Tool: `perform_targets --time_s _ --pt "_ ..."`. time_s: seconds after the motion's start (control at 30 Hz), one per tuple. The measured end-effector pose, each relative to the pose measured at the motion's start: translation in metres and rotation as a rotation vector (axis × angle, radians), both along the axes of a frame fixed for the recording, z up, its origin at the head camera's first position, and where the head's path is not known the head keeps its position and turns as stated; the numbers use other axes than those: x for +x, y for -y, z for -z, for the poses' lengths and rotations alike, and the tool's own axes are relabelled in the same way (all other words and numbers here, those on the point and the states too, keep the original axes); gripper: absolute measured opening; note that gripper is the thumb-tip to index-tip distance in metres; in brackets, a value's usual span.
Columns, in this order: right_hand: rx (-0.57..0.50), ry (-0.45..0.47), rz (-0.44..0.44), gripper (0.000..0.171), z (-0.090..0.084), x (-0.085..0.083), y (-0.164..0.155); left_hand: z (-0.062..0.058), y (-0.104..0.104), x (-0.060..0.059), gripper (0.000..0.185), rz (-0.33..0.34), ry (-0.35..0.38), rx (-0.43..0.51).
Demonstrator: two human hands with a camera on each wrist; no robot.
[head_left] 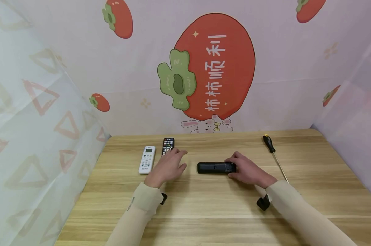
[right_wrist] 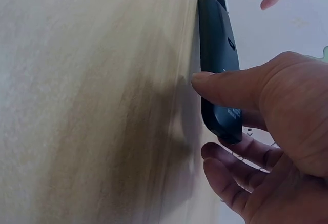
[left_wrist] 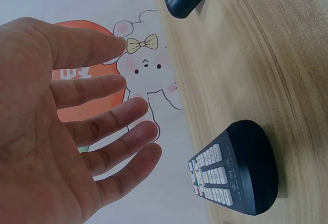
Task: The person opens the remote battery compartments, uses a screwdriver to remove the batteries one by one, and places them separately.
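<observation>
Head view: wood-grain bench (head_left: 203,212) set against a printed backdrop (head_left: 277,102) with a large red persimmon and a rabbit at its foot; dark remote (head_left: 214,167) lies crosswise near mid-bench, its smooth back uppermost, a small notch at centre and pale print toward the right end; right hand (head_left: 245,168) clamped on that right end, thumb on the near edge, fingers on the far edge; left hand (head_left: 169,167) well apart from it, palm down, fingers loosely extended and gripping nothing, partly covering the button remote (head_left: 168,144), black with white keys; white remote (head_left: 146,160) just left of that, keys and small grey screen facing up; screwdriver (head_left: 272,149) over to the right, black handle with yellow cap toward the backdrop, shaft running slantwise to behind the right sleeve (head_left: 296,205); cream cuffs on both arms. Left wrist view: palm toward the camera, thumb and four fingers parted, slightly bent; button remote near the lower right, apart from the fingers, keys visible; one end of the dark remote enters at the top edge. Right wrist view: thumb laid across the dark remote, fingers beyond, other fingers curled near its end; whether it lies flat or slightly raised, cannot tell; left hand at top right, well apart
</observation>
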State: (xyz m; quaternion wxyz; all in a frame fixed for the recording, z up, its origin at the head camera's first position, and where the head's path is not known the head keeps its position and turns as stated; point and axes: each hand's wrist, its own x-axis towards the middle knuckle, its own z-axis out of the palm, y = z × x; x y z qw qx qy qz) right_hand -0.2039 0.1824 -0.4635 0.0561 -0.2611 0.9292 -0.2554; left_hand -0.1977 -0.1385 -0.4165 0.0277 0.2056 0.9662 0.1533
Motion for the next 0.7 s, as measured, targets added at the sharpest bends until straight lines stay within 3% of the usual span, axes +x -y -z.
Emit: perform_targets --time_s 0.4,0.7 --pt "0.074 -0.056 -0.015 0.045 0.0046 -0.0009 0.0014 0.0013 -0.0002 0.0015 0.044 0.005 0.009 0.006" --pt "0.09 -0.045 -0.012 0.044 0.0049 -0.0009 0.0031 0.0015 -0.0009 0.0018 0.044 0.012 0.002 0.011"
